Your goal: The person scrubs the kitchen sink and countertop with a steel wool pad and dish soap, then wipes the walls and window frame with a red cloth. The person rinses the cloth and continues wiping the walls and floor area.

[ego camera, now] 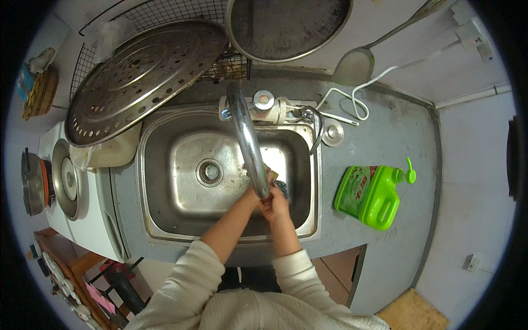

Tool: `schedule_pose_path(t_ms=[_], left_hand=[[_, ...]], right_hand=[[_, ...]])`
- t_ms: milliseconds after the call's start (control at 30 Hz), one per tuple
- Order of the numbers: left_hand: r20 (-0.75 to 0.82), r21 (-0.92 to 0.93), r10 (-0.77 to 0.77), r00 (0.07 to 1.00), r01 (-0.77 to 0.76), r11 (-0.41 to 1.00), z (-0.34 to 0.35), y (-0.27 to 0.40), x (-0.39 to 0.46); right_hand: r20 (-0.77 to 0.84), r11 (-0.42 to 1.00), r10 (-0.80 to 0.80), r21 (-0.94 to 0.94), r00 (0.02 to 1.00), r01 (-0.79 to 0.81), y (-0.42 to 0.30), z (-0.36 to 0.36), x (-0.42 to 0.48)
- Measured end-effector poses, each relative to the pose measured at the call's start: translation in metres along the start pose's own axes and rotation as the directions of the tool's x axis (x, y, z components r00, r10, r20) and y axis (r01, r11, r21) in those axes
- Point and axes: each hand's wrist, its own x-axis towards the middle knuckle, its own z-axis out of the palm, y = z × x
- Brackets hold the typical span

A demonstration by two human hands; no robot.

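Note:
Both my hands are together inside the stainless steel sink (161, 206), under the end of the chrome faucet spout (247, 142). The spout covers much of my left hand (254, 195). Close against it on the right is my right hand (275, 203). A dark, rough-textured thing (281, 188), perhaps a scouring pad, shows just beyond my right hand. Next to it is a small yellowish patch (274, 175), too small to identify. The fingers are mostly hidden, so what each one grips is unclear. Left of my hands lies the round drain (209, 173).
A bright green detergent jug (369, 197) lies on the grey counter (412, 140) at right. The faucet body (268, 109), a white cable (361, 103) and a metal sink stopper (332, 132) sit behind. A large perforated metal steamer plate (144, 78) overhangs the sink's back left.

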Motion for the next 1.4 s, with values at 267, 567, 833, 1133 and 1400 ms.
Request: schedule_pose_path(t_ms=[267, 567, 833, 1133, 1400], left_hand=[[-0.19, -0.288, 0.2, 0.961, -0.249, 0.925, 0.003, 0.016, 0.003], [0.29, 0.71, 0.184, 0.939, -0.341, 0.616, -0.016, 0.027, -0.016], [-0.223, 0.749, 0.846, 0.484, -0.471, 0.466, -0.071, 0.152, -0.047], [0.108, 0.77, 0.779, 0.618, -0.547, 0.328, -0.052, 0.154, -0.078], [0.307, -0.626, -0.226, 0.924, 0.375, 0.683, -0.057, 0.033, -0.101]], right_hand=[[-0.015, 0.987, -0.133, 0.085, 0.991, 0.134, -0.004, 0.033, 0.048], [-0.036, 0.911, 0.111, 0.403, 0.993, -0.087, -0.008, 0.006, 0.023], [-0.017, 0.992, -0.042, -0.123, 0.999, 0.04, -0.001, 0.022, 0.028], [-0.123, 0.971, -0.15, -0.204, 0.981, 0.123, -0.023, 0.01, -0.043], [0.283, 0.433, -0.46, -0.756, 0.842, 0.49, 0.04, 0.045, -0.123]])
